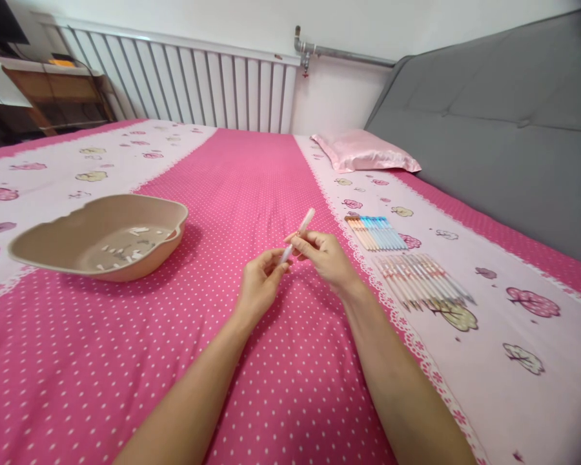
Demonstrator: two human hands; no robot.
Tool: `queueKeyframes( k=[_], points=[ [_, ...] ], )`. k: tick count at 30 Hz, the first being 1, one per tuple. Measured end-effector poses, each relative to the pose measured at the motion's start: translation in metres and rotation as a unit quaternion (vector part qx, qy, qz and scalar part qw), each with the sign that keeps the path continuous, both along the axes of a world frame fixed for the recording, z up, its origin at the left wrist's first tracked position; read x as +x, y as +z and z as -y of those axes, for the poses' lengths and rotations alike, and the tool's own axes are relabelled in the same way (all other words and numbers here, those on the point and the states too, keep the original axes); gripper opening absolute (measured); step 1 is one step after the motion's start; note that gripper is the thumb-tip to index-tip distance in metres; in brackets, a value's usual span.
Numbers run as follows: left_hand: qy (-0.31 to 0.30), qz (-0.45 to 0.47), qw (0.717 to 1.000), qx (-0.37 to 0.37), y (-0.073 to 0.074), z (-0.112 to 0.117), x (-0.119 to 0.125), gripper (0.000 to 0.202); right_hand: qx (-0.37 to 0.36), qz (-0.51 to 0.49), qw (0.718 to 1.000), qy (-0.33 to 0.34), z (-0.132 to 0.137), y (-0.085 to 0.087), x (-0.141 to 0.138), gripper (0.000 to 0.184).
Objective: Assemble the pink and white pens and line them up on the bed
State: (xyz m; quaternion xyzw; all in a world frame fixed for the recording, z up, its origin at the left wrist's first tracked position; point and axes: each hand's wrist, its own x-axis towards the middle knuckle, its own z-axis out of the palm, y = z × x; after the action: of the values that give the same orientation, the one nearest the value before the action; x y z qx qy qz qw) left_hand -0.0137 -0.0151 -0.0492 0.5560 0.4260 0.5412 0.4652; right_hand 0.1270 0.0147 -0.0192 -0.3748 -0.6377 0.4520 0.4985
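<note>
Over the middle of the pink dotted bedsheet, both hands are on one pale, slim pen (306,221), which tilts up to the right. My left hand (264,278) pinches its lower end. Higher up the barrel, my right hand (322,255) grips it between thumb and fingers. To the right lie a row of pens with orange and blue ends (375,232) and, nearer me, a row of pale pens with reddish markings (421,279). A tan basin (97,223) on the left holds several small white pieces (130,255).
A pink satin pillow (365,152) lies at the far right against a grey padded headboard (503,123). A white radiator (193,81) and a pipe (353,55) run along the wall behind the bed. A wooden desk (62,87) stands at the far left.
</note>
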Motion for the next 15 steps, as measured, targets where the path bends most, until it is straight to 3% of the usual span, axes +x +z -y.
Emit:
queueKeyframes(
  k=[7,15],
  points=[
    [-0.008,0.003,1.0,0.02,-0.0021,0.0006,0.0019,0.027,-0.041,-0.024,0.999,0.02,0.0018,0.0018,0.0001,0.02],
    [-0.034,-0.016,0.999,0.028,0.0055,0.0019,-0.0003,0.028,-0.051,-0.049,0.997,0.01,-0.0004,0.0003,0.0004,0.022]
  ],
)
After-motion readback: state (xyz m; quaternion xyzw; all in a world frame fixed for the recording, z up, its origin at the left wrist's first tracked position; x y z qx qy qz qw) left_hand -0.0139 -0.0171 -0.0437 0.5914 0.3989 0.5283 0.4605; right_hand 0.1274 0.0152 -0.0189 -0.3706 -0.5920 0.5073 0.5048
